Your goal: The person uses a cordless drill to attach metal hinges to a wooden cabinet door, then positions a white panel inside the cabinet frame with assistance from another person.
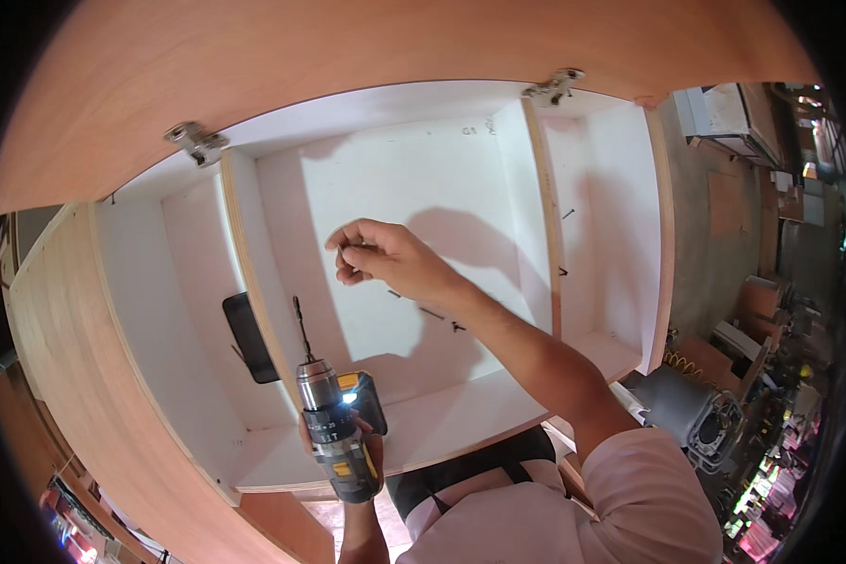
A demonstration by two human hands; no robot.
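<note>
My left hand [375,446] grips a yellow-and-black cordless drill [334,423] near the cabinet's front edge. A long dark bit [301,329] points up and away from its chuck, and the drill's lamp is lit. Over the middle compartment, my right hand [378,252] is closed in a pinch. What sits between its fingertips is too small to name. Below that forearm, several dark screws [431,313] lie on the white panel [348,174]. The bit's tip stands apart from my right hand.
Plywood dividers [244,254] split the open white cabinet into three compartments. A black phone [251,338] lies in the left one; screws [568,213] lie in the right one. Metal hinges [195,143] join the raised wooden panel [376,42]. A grey machine [691,409] stands at right.
</note>
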